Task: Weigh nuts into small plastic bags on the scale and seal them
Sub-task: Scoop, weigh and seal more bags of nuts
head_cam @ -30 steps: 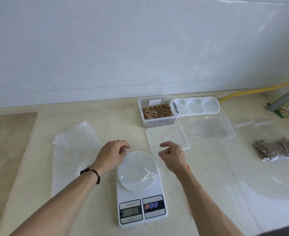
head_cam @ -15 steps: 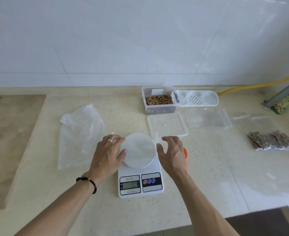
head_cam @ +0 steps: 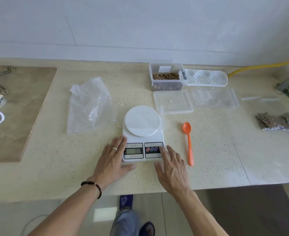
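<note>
A white digital scale [head_cam: 142, 133] with a round platter sits mid-counter, nothing on the platter. My left hand [head_cam: 112, 160] lies flat against the scale's left front corner, fingers straight. Flat at the scale's right front corner is my right hand [head_cam: 171, 169], its fingertips by the buttons. A clear tub of nuts [head_cam: 166, 77] stands at the back. An orange spoon [head_cam: 188, 142] lies right of the scale. Empty clear zip bags [head_cam: 214, 98] lie behind it, and filled nut bags [head_cam: 280, 120] rest at the far right.
The tub's clear lid [head_cam: 172, 102] lies behind the scale. A white perforated tray [head_cam: 206, 79] sits beside the tub. A large crumpled plastic bag [head_cam: 89, 106] lies to the left. A yellow hose [head_cam: 263, 66] runs along the back right. The counter edge is close below my wrists.
Both hands slid back from the scale's platter to its front corners and flattened. The view pulled back and the orange spoon came into sight.
</note>
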`<state>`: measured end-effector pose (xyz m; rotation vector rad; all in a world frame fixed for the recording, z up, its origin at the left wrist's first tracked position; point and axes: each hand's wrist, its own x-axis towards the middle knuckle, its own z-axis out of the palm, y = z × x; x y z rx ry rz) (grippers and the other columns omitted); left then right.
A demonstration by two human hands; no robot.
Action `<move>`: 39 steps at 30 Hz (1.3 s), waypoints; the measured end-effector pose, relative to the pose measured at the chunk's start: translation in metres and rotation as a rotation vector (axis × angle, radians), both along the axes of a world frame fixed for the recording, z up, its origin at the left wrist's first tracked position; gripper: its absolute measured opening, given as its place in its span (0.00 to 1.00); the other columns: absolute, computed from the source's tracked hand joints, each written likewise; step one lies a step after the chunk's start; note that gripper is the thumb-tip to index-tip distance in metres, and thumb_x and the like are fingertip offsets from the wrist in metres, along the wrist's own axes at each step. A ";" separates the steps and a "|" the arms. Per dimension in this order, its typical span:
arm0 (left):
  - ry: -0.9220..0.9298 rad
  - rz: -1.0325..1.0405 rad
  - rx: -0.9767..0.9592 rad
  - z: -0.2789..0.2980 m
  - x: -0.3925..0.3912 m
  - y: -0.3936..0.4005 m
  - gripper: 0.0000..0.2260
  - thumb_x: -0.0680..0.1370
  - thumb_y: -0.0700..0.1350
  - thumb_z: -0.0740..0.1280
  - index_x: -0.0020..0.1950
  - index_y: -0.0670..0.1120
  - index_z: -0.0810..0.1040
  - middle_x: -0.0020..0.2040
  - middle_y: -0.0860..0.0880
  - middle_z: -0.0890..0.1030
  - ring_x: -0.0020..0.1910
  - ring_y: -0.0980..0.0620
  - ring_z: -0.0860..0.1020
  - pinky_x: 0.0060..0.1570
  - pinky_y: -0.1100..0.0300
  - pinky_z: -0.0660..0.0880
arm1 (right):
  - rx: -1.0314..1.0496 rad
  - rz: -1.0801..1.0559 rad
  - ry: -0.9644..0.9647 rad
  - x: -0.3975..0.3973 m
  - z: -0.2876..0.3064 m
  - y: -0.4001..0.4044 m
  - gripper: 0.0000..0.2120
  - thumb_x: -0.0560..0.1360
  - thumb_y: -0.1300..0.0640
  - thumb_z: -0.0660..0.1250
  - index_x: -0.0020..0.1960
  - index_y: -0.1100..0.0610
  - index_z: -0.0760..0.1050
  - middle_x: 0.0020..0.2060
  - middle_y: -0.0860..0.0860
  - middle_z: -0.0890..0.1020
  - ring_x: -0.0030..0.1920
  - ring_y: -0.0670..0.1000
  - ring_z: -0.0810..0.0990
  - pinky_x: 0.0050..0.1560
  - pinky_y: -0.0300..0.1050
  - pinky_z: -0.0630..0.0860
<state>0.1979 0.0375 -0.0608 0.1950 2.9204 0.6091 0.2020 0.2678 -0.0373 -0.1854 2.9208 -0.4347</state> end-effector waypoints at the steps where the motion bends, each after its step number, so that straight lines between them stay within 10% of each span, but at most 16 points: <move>1: -0.003 0.005 -0.001 0.000 0.000 0.000 0.48 0.73 0.68 0.62 0.76 0.50 0.33 0.76 0.54 0.36 0.78 0.52 0.39 0.74 0.56 0.38 | 0.013 0.006 0.012 0.003 -0.001 -0.001 0.28 0.79 0.43 0.52 0.77 0.50 0.57 0.75 0.55 0.64 0.70 0.58 0.67 0.65 0.54 0.67; 14: -0.056 0.026 0.003 -0.001 -0.001 0.002 0.48 0.74 0.67 0.63 0.78 0.49 0.36 0.77 0.55 0.35 0.78 0.53 0.39 0.76 0.52 0.39 | 0.118 0.009 0.030 0.005 -0.008 -0.010 0.29 0.77 0.42 0.47 0.76 0.47 0.62 0.70 0.58 0.70 0.64 0.60 0.71 0.60 0.57 0.71; 26: -0.057 0.026 0.011 0.000 0.001 0.002 0.47 0.74 0.67 0.63 0.79 0.49 0.37 0.78 0.54 0.36 0.78 0.53 0.39 0.76 0.51 0.39 | 0.116 -0.006 0.103 0.005 -0.012 -0.011 0.25 0.77 0.47 0.64 0.73 0.48 0.66 0.66 0.58 0.74 0.61 0.60 0.74 0.55 0.58 0.73; 39: -0.064 0.002 -0.084 0.010 0.007 0.007 0.45 0.76 0.67 0.58 0.78 0.46 0.35 0.75 0.52 0.31 0.76 0.48 0.33 0.76 0.49 0.38 | 0.061 0.031 0.021 0.001 -0.001 -0.006 0.26 0.82 0.44 0.54 0.78 0.46 0.55 0.72 0.54 0.66 0.69 0.56 0.66 0.65 0.53 0.66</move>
